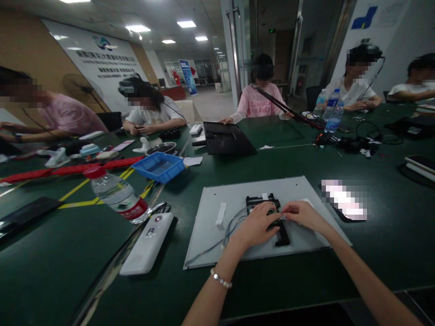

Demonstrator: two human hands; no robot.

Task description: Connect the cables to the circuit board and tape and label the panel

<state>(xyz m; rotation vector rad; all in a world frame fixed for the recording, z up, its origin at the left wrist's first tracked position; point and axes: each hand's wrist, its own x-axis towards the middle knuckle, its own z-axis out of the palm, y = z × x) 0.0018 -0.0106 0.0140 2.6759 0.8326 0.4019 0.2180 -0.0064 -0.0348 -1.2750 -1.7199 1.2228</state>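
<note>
A light grey flat panel lies on the green table in front of me. On it sits a black frame-shaped part, with thin grey cables running off to its left. My left hand rests over the black part with its fingers spread, covering much of it. At the part's right side, my right hand has its fingertips pinched together near my left fingers; what they hold is too small to make out. A white strip lies on the panel's left area.
Left of the panel are a white power bank, a water bottle and a blue tray. A phone lies to the right. Several people sit around the table, beyond a black panel.
</note>
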